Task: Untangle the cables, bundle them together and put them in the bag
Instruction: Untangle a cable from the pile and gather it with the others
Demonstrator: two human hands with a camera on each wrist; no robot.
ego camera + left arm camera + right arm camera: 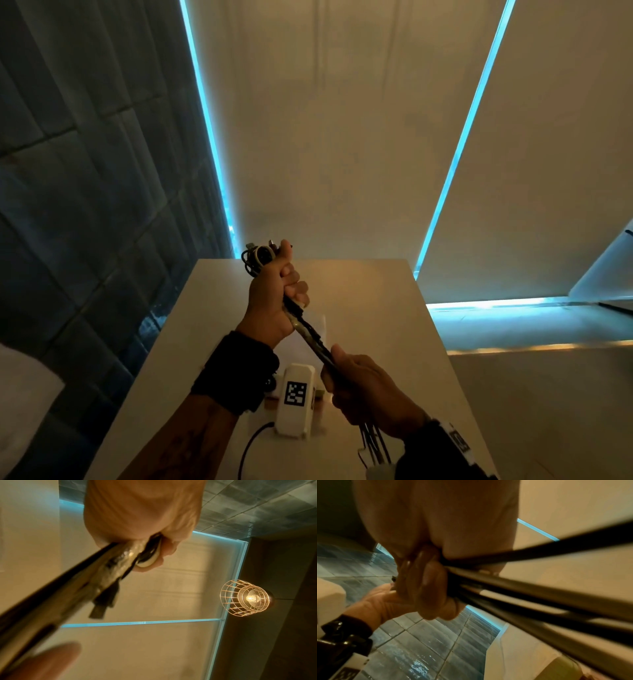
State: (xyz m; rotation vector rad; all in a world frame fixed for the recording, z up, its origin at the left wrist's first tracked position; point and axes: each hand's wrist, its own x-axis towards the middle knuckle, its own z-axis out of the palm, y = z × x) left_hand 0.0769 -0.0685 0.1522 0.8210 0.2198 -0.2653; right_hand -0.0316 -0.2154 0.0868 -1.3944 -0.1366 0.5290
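Cables [310,334], head view: gathered into one straight bunch, held above the white table [376,308]. My left hand [274,294] is fisted round the upper end, looped ends and plugs sticking out above the fist. My right hand [368,390] is fisted round the lower part, loose tails hanging below my wrist. Untangling looks mostly done, I judge; bundle not visibly tied; bagging not started. No bag I can identify. White tagged device [295,399] on the table between my forearms, with a thin black lead. Pale patch on the table behind the bunch, can't tell what.

Left wrist view: my fingers [164,549] curl tight round the bunch, black and pale strands plus a shiny crinkled strip, maybe a wrap, too blurred to say. A short flat dark piece sticks off the side. Fingertip at the bottom corner, likely my right hand. Caged lamp [245,597] beyond. Table not in view.

Right wrist view: my fingers [429,577] closed on several strands running off to the right, heavy blur, count unclear. Left hand visible behind; tiled wall [423,642] below. Plug ends cut off.
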